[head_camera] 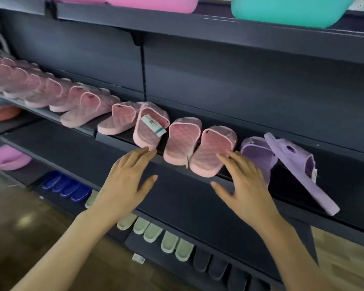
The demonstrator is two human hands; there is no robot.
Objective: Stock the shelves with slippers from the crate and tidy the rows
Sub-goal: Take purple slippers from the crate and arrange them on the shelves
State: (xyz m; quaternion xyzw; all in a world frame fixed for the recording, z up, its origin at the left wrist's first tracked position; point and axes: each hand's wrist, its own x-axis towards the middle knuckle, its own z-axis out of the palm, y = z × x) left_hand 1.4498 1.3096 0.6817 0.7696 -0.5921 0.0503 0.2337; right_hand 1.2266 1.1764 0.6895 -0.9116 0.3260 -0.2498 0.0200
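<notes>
A row of pink quilted slippers runs along the dark middle shelf (198, 177). One pink slipper with a white tag (149, 127) leans upright; my left hand (126, 181) is open, its fingertips touching that slipper's lower edge. A pair of pink slippers (198, 148) lies to the right, and my right hand (246, 185) is open with fingertips resting on the right one of the pair (212, 156). Two purple slippers (290, 164) sit further right; one hangs tilted over the shelf edge. No crate is in view.
Pink tubs (156, 3) and a teal tub (288, 11) stand on the top shelf. On the lower shelf lie blue slippers (65, 185), pale green slippers (156, 232) and dark slippers (216, 265). A pink basin (6, 158) sits at left. Wooden floor lies below.
</notes>
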